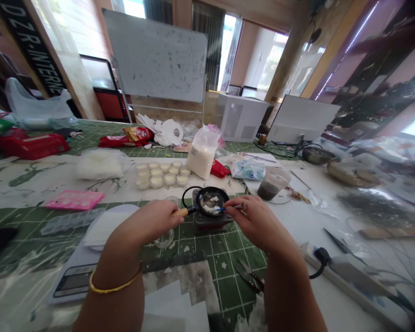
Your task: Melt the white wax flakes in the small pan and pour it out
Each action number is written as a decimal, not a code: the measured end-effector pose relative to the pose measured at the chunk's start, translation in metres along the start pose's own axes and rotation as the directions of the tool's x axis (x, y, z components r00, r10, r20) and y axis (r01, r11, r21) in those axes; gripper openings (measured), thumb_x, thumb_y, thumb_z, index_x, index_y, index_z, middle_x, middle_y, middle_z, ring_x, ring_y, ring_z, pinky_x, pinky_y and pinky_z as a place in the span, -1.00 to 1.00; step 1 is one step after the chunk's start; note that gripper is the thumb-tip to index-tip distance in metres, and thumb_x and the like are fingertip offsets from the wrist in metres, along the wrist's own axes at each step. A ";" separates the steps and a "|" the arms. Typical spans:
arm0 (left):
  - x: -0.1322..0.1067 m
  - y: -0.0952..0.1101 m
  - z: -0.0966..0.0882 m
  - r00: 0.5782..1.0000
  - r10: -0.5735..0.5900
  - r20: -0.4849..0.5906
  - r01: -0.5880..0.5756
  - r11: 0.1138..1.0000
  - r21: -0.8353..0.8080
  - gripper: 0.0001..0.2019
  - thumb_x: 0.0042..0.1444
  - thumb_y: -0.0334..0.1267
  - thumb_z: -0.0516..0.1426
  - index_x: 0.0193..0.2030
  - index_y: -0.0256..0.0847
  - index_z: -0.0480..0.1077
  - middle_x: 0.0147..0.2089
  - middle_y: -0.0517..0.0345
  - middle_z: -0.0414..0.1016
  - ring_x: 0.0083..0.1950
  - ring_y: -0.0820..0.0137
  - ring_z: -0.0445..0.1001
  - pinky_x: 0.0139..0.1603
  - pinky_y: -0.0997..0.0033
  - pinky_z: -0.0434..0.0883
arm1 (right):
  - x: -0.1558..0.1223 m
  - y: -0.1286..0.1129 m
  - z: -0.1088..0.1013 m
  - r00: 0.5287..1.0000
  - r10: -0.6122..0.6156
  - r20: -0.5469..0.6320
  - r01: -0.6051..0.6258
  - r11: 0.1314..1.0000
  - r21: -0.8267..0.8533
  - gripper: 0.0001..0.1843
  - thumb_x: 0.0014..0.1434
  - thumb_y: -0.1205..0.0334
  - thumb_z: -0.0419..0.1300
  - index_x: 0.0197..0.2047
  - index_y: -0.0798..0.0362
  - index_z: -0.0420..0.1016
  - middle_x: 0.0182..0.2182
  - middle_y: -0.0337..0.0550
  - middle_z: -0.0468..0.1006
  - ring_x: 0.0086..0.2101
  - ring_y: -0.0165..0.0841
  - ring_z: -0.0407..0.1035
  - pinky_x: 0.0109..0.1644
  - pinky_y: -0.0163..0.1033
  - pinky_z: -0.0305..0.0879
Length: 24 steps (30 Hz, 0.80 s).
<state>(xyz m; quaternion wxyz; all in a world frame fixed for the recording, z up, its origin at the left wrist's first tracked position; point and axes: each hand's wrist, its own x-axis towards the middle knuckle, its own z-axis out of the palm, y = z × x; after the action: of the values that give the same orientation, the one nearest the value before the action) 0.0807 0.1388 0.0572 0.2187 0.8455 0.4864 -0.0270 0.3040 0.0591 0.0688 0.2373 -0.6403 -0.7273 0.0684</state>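
Observation:
My left hand (159, 220) is closed around the wooden handle (180, 212) of a small black frying pan (224, 196). The pan rests on a dark, compact hot plate (207, 224). White lumps (210, 207) lie in the pan amid what looks like clear liquid. Between the fingers of my right hand (251, 216) is a thin stick with a blue end (221, 210), its tip in the pan among the lumps. Part of the stick is hidden by my fingers. A small glass dish (165, 239) sits just below my left hand.
Several filled cups (156, 181) and a bag of white granules (203, 152) stand behind the pan. At left are a digital scale (79, 272) and a pink mold (75, 200). Scissors (249, 275) lie near my right forearm, with a power strip (349, 279) beyond and a plastic cup (274, 181) farther back.

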 end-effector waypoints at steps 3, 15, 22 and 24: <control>0.000 0.000 0.000 1.000 -0.004 0.004 0.004 1.000 -0.012 -0.66 0.02 0.03 -0.06 -0.49 -0.19 0.30 -0.45 0.14 0.40 -0.46 0.41 0.31 -0.50 0.42 0.07 | 0.002 -0.003 0.004 1.000 -0.008 0.018 0.008 1.000 0.021 -0.73 0.21 0.19 -0.02 -0.17 -0.05 0.49 -0.25 -0.18 0.55 -0.14 -0.31 0.34 0.01 -0.15 0.10; -0.003 0.000 -0.002 1.000 -0.006 -0.003 0.006 1.000 -0.012 -0.67 0.03 0.02 -0.06 -0.48 -0.19 0.30 -0.43 0.14 0.40 -0.45 0.40 0.31 -0.50 0.42 0.08 | 0.006 0.000 0.002 0.997 0.081 0.003 -0.081 0.997 -0.008 -0.72 0.20 0.18 -0.01 -0.18 0.00 0.50 -0.28 -0.15 0.55 -0.19 -0.29 0.36 -0.03 -0.15 0.14; -0.001 -0.002 0.000 1.000 -0.007 -0.009 0.007 1.000 -0.015 -0.69 0.00 0.02 -0.03 -0.45 -0.19 0.31 -0.42 0.14 0.41 -0.44 0.40 0.32 -0.50 0.43 0.08 | 0.002 0.002 0.002 1.000 -0.010 0.025 0.009 0.999 0.032 -0.72 0.20 0.15 -0.02 -0.19 -0.07 0.50 -0.24 -0.19 0.54 -0.18 -0.31 0.36 -0.03 -0.18 0.15; -0.001 -0.003 0.001 1.000 0.007 -0.015 -0.007 1.000 -0.010 -0.69 0.00 0.02 -0.03 -0.45 -0.19 0.32 -0.41 0.14 0.41 -0.45 0.40 0.32 -0.50 0.43 0.08 | 0.004 0.002 0.004 1.000 0.021 0.008 -0.021 1.000 0.012 -0.72 0.20 0.17 -0.02 -0.17 -0.02 0.49 -0.26 -0.16 0.55 -0.18 -0.29 0.36 -0.03 -0.16 0.15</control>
<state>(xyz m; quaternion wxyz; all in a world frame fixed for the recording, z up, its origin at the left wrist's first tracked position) 0.0780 0.1388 0.0558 0.2191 0.8464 0.4851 -0.0174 0.3043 0.0639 0.0656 0.2376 -0.6463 -0.7209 0.0781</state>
